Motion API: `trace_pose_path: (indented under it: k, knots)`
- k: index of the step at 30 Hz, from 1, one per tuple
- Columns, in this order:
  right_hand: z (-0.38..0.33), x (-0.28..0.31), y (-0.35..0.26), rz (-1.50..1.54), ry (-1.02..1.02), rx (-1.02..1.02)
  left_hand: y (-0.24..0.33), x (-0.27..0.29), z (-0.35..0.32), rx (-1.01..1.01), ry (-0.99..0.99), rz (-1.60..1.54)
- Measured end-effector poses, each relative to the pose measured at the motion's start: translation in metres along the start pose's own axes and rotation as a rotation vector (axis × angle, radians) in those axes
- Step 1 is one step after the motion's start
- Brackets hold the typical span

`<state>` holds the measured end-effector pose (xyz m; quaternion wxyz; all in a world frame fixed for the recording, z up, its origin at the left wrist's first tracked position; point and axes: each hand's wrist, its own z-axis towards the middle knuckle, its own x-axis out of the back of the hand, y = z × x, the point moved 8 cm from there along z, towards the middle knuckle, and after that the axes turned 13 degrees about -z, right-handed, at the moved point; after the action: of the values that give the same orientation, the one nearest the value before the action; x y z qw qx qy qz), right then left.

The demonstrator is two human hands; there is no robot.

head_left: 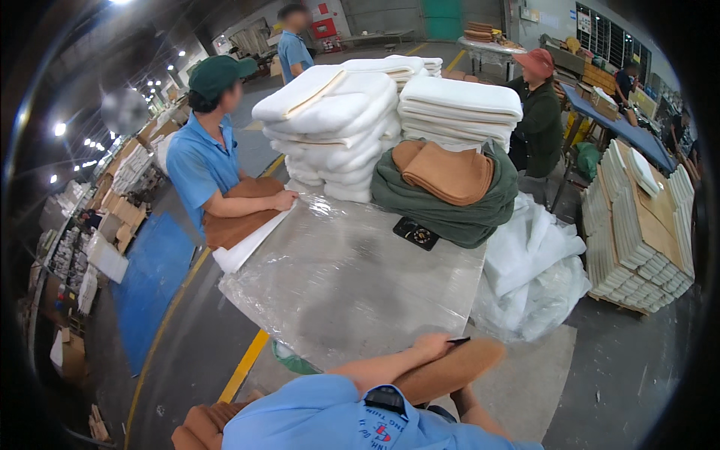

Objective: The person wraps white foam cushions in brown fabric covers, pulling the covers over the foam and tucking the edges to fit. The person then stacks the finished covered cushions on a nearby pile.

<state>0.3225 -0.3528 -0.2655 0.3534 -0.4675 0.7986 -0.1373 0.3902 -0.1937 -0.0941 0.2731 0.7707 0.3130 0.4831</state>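
Note:
A brown padded cloth piece (450, 369) is held up at a slant in front of my body, its far end slightly blurred. My left hand (433, 346) lies at its upper edge, closed round a small black object (459, 340) whose kind I cannot make out. Under the lower edge, my right hand (463, 394) grips the same piece, its fingers partly hidden. Beyond my hands stretches a table (352, 277) covered in clear plastic film. Folded brown cloth (444, 172) rests on a dark green cloth bundle (450, 206) at the table's far right.
Tall stacks of white padding (330, 127) stand at the table's far side. A black device (416, 232) lies by the bundle. At the left edge, a co-worker (217, 150) holds brown cloth. Crumpled clear plastic (529, 262) hangs at the right, near stacked boards (637, 225).

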Motion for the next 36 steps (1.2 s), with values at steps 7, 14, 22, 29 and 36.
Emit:
trace_pose_path:
  k: [7, 14, 22, 29, 36]
  knots:
    - [-0.016, 0.001, -0.204, -1.258, 0.379, 0.247, -0.103, 0.033, -0.094, 0.134, -0.079, -0.220]
    - [-0.044, -0.217, -0.151, -2.179, -0.620, 0.699, -0.096, 0.054, -0.125, 0.003, 0.335, -0.033]
    - [-0.014, -0.207, -0.087, -2.412, -0.678, 0.373, -0.110, 0.071, -0.117, 0.259, 0.261, -0.149]
    - [-0.003, -0.216, -0.081, -2.087, -0.430, 0.503, -0.134, 0.063, -0.101, 0.252, 0.366, -0.017]
    - [-0.002, -0.225, -0.081, -1.968, -0.425, 0.497, -0.147, 0.056, -0.096, 0.248, 0.401, -0.034]
